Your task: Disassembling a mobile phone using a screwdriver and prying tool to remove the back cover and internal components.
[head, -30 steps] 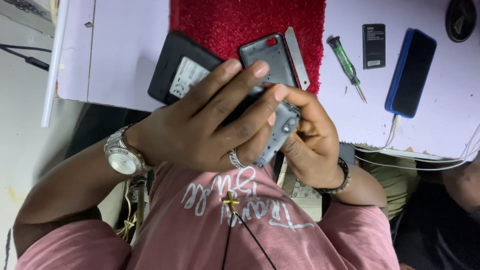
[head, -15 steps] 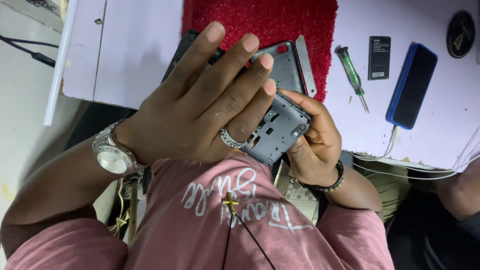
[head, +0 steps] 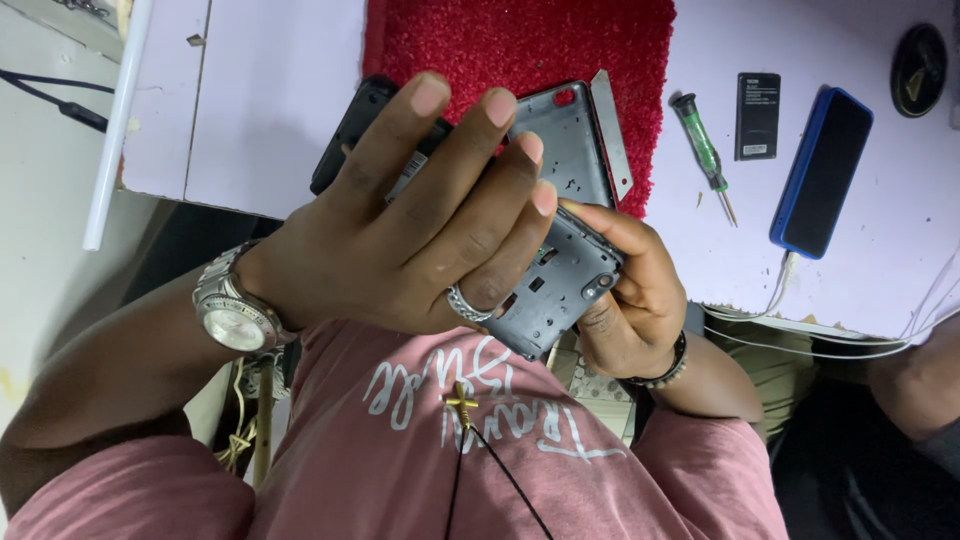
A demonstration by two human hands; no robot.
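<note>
Both of the person's hands close around a grey opened phone housing (head: pixel 570 250), held above the lap at the near edge of a pale lilac table (head: pixel 280 110). The right hand (head: pixel 625 290) clasps the housing's lower corner from underneath, thumb laid along its edge, fingers curled behind. The left hand (head: pixel 420 240) lies flat across the face of the housing, four fingers spread and pressing, a silver ring on one finger and a metal wristwatch (head: pixel 232 315) at the wrist; it covers most of the part, so what sits under the palm cannot be told. The housing's long axis runs slanted, from the right hand's grip up and away toward the table, its far end topped by a red spot. Beyond that far end, a dark flat device (head: pixel 350 130) shows partly behind the left fingers, over a red textured mat (head: pixel 560 45). Farther out past the right hand lie a green-handled screwdriver (head: pixel 703 150), a small black battery (head: pixel 757 115), and a blue-cased phone (head: pixel 822 172) with a white cable trailing from it.
</note>
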